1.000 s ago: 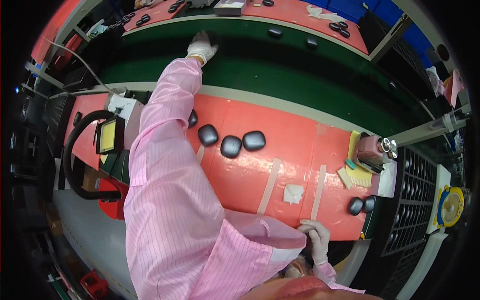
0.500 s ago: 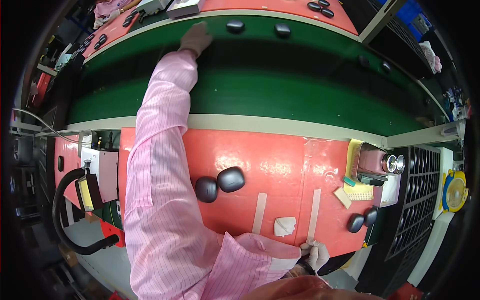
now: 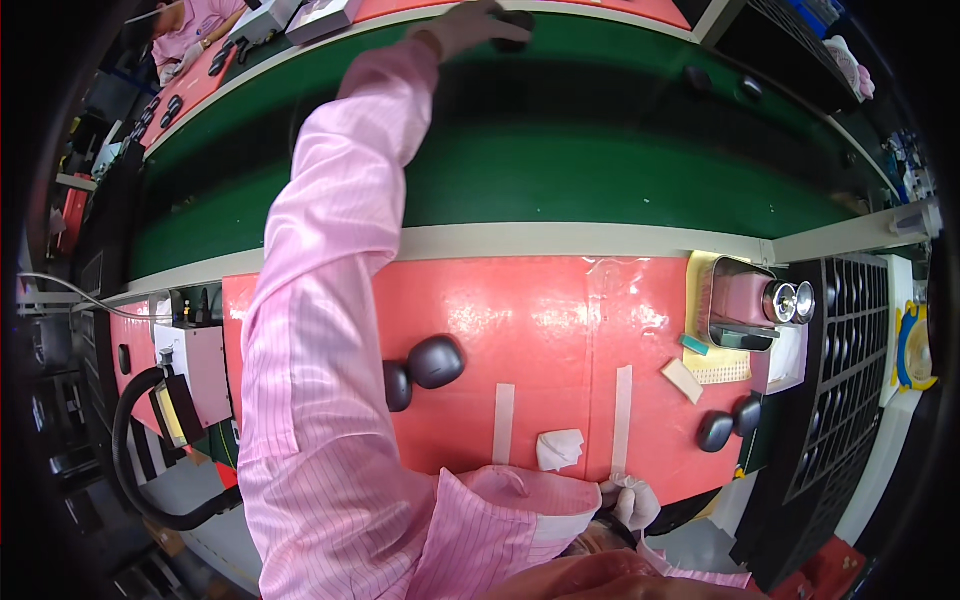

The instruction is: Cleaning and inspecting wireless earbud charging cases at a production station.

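Note:
My left arm, in a pink striped sleeve, stretches over the green belt to its far side. There my gloved left hand [image 3: 466, 28] has its fingers closed on a rounded black case [image 3: 513, 34]; part of the grip is hidden, and a second case there cannot be ruled out. Low by my body, near the red mat's front edge, is my gloved right hand [image 3: 634, 502]. Its fingers are curled together, and whatever they may hold is not visible. On the mat, beside my left sleeve, lie a black case [image 3: 436, 361] and another case [image 3: 398, 386] partly covered by the sleeve.
Two more cases [image 3: 715, 431] lie at the mat's right. Behind them stand a metal tray [image 3: 738, 305] and a black slotted rack [image 3: 835, 380]. A folded white cloth [image 3: 560, 450] lies mid-mat. At left is a white machine [image 3: 200, 370] with a black hose. A co-worker [image 3: 195, 30] sits far left.
My left hand has moved right along the belt's far side and closed on a case; the two cases seen apart there no longer show separately. The view has shifted slightly. My right hand stays put.

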### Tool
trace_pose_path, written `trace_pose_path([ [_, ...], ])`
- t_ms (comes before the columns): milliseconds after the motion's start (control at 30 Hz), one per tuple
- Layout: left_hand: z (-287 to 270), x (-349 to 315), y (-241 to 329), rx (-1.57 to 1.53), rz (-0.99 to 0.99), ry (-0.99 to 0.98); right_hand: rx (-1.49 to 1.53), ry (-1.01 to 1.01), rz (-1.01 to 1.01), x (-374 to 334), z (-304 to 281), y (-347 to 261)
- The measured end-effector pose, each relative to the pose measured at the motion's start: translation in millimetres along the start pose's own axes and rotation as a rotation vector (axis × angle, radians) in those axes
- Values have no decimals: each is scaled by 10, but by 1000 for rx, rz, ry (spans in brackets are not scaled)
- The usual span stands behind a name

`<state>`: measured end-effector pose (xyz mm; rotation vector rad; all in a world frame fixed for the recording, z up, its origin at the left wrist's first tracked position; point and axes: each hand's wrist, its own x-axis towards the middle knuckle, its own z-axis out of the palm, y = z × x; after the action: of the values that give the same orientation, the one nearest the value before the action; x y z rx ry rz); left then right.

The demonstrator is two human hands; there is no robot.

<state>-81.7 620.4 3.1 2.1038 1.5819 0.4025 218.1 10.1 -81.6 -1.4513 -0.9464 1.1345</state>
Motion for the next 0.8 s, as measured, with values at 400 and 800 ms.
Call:
trace_pose_path([
  [400, 196, -640, 231, -118, -2, -232, -385, -86, -594, 309, 127, -282],
  [800, 744, -3528, 1223, 54, 310, -489, -393, -249, -293, 345, 309, -438],
])
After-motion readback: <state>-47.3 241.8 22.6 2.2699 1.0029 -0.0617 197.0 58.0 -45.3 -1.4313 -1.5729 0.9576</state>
